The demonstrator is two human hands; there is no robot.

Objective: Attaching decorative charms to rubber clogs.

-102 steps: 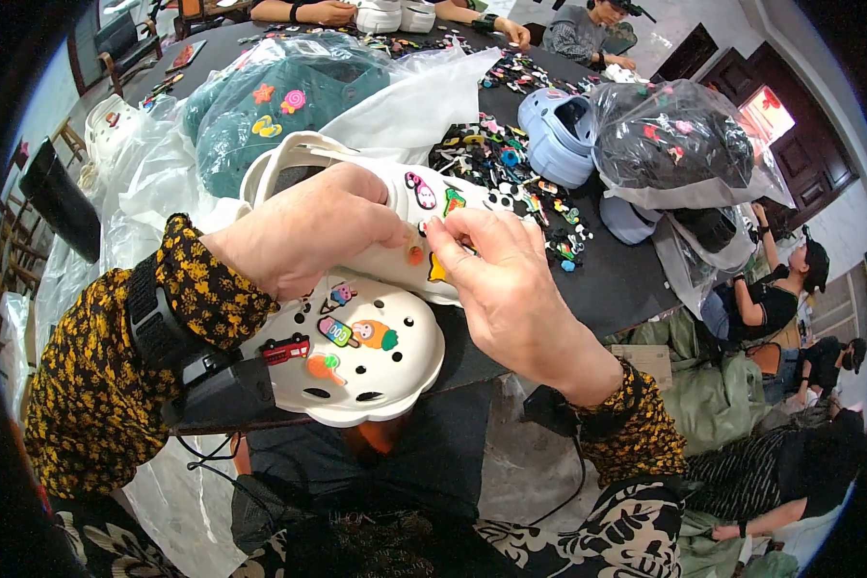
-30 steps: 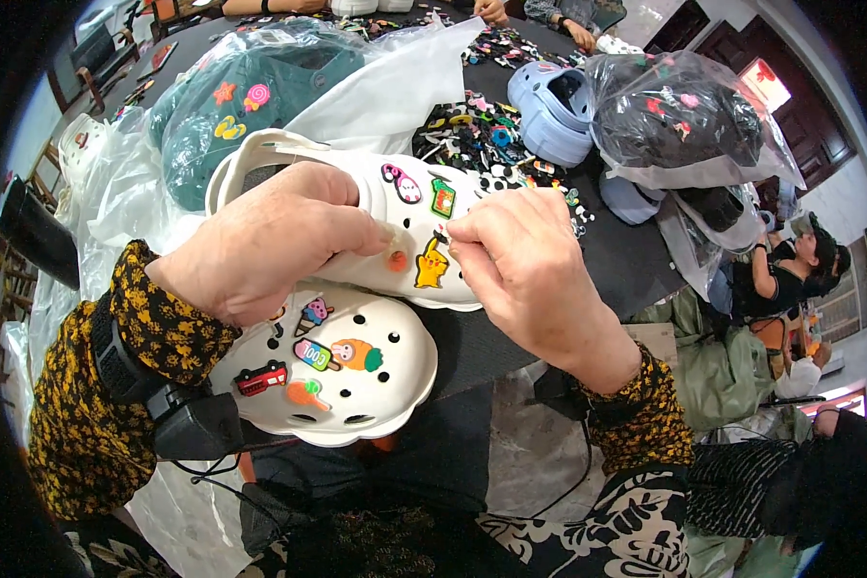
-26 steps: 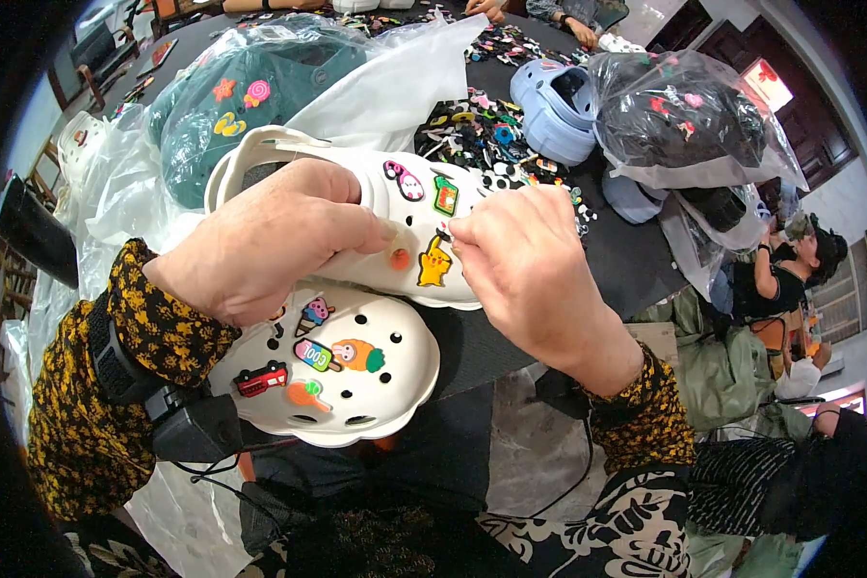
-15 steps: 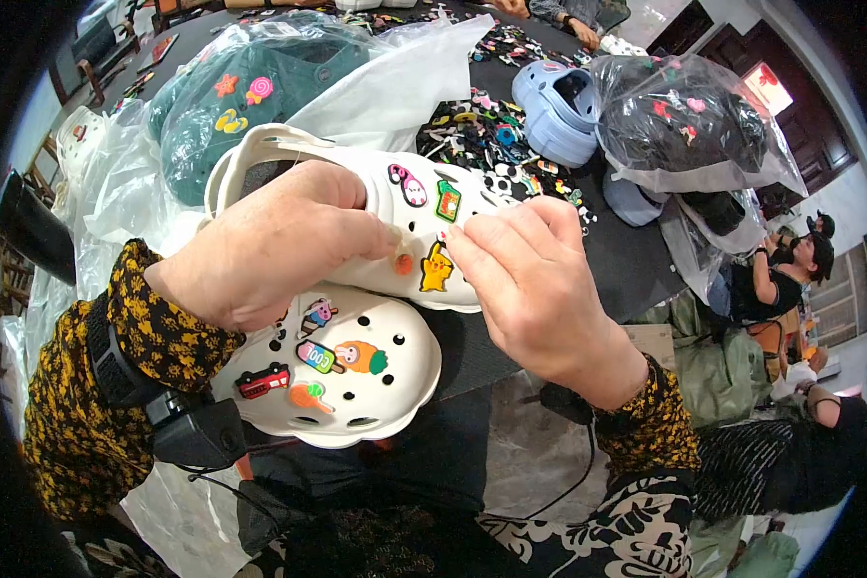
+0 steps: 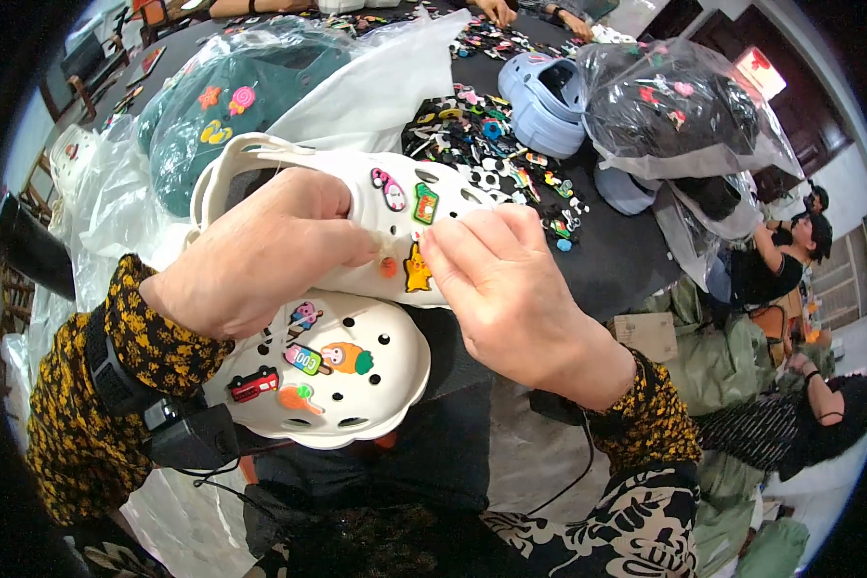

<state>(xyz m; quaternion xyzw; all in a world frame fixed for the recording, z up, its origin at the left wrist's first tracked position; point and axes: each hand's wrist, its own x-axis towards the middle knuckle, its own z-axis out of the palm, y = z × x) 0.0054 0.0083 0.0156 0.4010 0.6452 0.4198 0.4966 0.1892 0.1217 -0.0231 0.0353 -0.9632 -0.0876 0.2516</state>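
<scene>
My left hand [image 5: 260,250] grips a white clog [image 5: 354,281], its fingers hidden inside the opening and the thumb on top. Closed in a pinch, my right hand [image 5: 515,299] presses against the clog's toe. A tiny white-and-red bit of a shoe charm [image 5: 419,234] shows at its fingertips; the rest is covered. Beside it on the clog sit a yellow cartoon charm [image 5: 417,271], a green-framed charm [image 5: 425,204] and a pink-and-black charm [image 5: 389,190]. Nearer to me lies a second white clog [image 5: 403,371] with several charms, including a red vehicle [image 5: 253,384] and an ice pop [image 5: 306,360].
Loose charms [image 5: 491,144] are heaped on the dark table [image 5: 636,260]. A bagged green clog [image 5: 188,144] stands at the far left. Light blue clogs [image 5: 546,106] and a bagged black clog [image 5: 679,111] stand at the right. Another person's hand [image 5: 496,12] is at the far edge.
The view has shifted slightly, so the table things sit further left. Both hands keep nearly the same hold on the clog. Another person's hand now shows at the far edge.
</scene>
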